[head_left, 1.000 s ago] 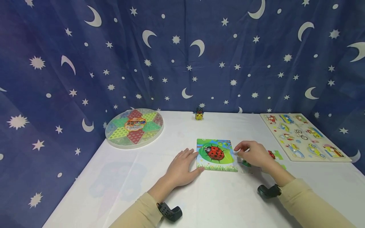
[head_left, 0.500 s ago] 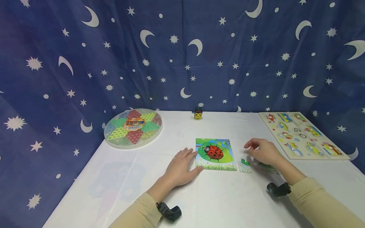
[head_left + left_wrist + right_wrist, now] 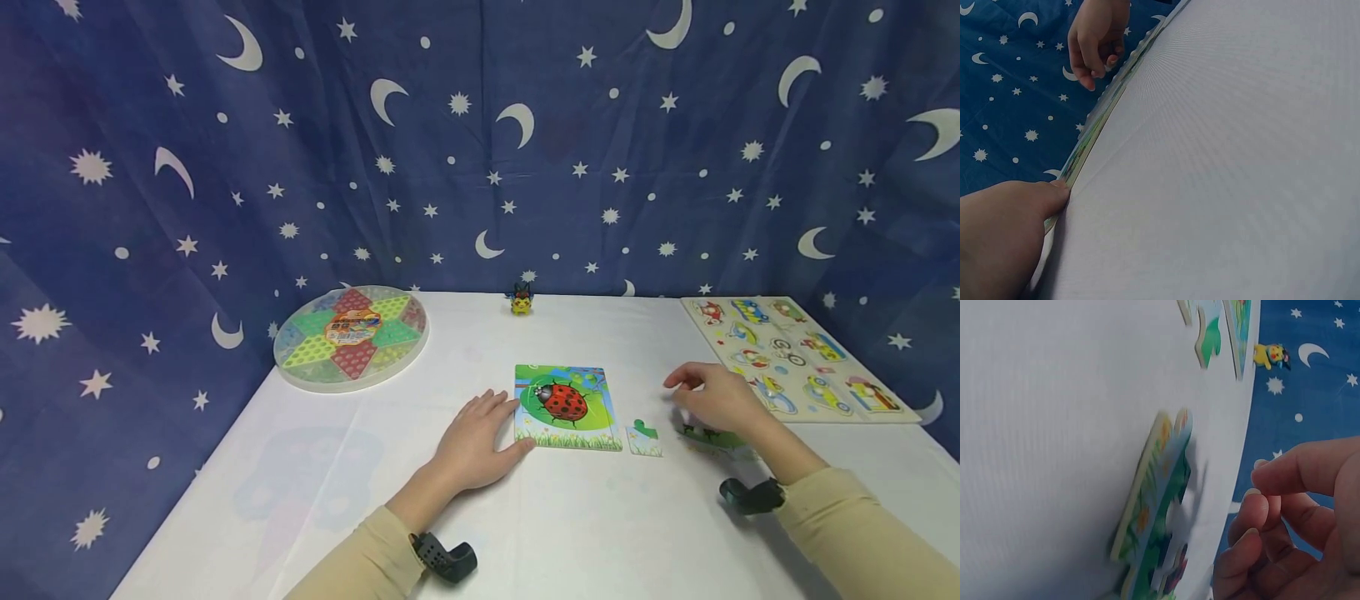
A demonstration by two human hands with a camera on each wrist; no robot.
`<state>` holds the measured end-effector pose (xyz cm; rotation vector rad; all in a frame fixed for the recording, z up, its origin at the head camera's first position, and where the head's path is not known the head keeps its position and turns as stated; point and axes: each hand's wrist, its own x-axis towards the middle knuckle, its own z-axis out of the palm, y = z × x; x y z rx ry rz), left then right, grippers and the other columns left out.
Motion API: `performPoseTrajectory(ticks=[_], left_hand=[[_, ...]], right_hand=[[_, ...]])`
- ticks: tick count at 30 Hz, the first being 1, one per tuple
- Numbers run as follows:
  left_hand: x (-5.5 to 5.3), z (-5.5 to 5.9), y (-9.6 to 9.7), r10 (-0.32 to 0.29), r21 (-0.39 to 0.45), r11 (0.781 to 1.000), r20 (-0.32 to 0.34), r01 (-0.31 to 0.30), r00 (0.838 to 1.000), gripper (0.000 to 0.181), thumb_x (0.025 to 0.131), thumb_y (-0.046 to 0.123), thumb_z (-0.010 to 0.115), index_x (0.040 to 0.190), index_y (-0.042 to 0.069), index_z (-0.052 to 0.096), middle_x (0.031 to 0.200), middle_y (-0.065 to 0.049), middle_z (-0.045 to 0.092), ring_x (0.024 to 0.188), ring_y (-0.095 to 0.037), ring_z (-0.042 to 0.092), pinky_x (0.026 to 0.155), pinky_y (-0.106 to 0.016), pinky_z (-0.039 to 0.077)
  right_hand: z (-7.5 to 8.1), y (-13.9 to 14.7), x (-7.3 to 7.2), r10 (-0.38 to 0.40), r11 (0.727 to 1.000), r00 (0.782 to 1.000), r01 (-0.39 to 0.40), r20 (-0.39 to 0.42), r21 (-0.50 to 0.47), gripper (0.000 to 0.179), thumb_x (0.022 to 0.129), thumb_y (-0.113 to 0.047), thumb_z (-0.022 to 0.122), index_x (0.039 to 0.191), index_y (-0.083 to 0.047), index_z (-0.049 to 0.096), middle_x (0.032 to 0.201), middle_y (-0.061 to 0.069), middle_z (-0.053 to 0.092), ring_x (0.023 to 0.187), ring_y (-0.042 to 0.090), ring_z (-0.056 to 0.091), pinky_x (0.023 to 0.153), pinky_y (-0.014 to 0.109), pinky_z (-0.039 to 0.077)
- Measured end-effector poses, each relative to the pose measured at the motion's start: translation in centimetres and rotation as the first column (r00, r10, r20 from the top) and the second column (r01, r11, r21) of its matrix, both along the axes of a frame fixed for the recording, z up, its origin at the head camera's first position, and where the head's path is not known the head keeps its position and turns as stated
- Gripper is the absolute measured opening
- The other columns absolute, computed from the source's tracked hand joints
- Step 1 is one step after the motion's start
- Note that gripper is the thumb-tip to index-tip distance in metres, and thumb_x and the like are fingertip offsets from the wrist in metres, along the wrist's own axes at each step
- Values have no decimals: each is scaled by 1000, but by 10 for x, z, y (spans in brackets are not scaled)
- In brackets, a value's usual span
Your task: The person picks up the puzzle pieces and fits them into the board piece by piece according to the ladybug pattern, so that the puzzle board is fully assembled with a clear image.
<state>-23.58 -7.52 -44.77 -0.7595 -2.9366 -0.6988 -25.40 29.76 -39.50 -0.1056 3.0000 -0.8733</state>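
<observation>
Green-and-blue and square, a flat picture puzzle with a spotted red ladybird [image 3: 567, 407] lies on the white surface [image 3: 600, 525], immediately to the right of the left grip [image 3: 472, 448]. That bare hand rests with its fingers extended and thumb spread away from them; the thumb touches the puzzle's near-left corner and the fingertips reach its left edge, with nothing clasped.

The right grip [image 3: 714, 398] is well off to the puzzle's right, raised above the surface, its fingers loosely bent, their tips near one another, and holding nothing. Below it, on the near side and apart from the fingers, lies a group of jigsaw pieces printed with green grass and orange flowers [image 3: 1154, 506]; the hand partly hides them in the head view. A single pale jigsaw piece with a green knob [image 3: 643, 440] lies between this grip and the puzzle.

Beyond the right grip, farther right, is a beige board with colourful vehicle pictures [image 3: 801, 396]. Beyond the left grip, farther left, sits a round star-patterned game board [image 3: 356, 327].
</observation>
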Motion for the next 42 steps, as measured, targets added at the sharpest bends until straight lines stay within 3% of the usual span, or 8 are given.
performPoseTrajectory(ticks=[6, 13, 20, 26, 33, 42], left_hand=[[-1, 0, 0, -4, -2, 1000, -8, 3, 1000, 69, 99, 55, 58, 151, 12, 51, 158, -10, 45, 150, -30, 32, 124, -45, 22], [-1, 0, -1, -2, -2, 1000, -11, 2, 1000, 68, 99, 55, 58, 151, 12, 51, 157, -11, 45, 150, -31, 32, 125, -45, 22], [1, 0, -1, -1, 5, 1000, -6, 1, 1000, 68, 99, 54, 59, 151, 11, 52, 157, -11, 45, 150, -31, 33, 124, -45, 22], [1, -1, -1, -4, 6, 1000, -10, 4, 1000, 68, 98, 54, 59, 151, 11, 52, 157, -11, 45, 149, -31, 33, 124, -45, 22], [0, -1, -1, -2, -6, 1000, -14, 2, 1000, 69, 98, 55, 58, 151, 11, 52, 157, -11, 45, 150, -31, 32, 125, -44, 22], [0, 0, 0, -3, -1, 1000, -20, 2, 1000, 68, 98, 55, 59, 150, 11, 52, 157, -11, 46, 149, -31, 33, 124, -45, 23]], right_hand=[[1, 14, -1, -26, 1000, 1000, 26, 15, 8, 20, 95, -15, 60, 108, -4, 71, 95, 11, 64, 79, 25, 53, 59, 33, 41], [-1, 30, -3, -73, 997, 993, 74, 91, -9, 24, 99, -15, 55, 112, 0, 69, 88, 8, 67, 75, 23, 59, 61, 33, 45], [-2, 43, -3, -117, 993, 987, 114, 112, 37, 26, 95, -16, 63, 112, 3, 67, 96, 16, 66, 83, 29, 58, 65, 36, 48], [0, 47, -3, -118, 987, 980, 98, 161, 131, 46, 86, -24, 77, 115, 9, 63, 105, 26, 62, 92, 38, 57, 74, 49, 52], [5, 49, 0, -151, 968, 969, 105, 195, 227, 65, 84, -36, 80, 116, 16, 56, 104, 30, 62, 90, 41, 60, 72, 51, 54], [8, 51, -1, -160, 970, 956, 106, 246, 218, 70, 85, -37, 79, 117, 19, 53, 99, 30, 62, 90, 43, 60, 72, 51, 54]])
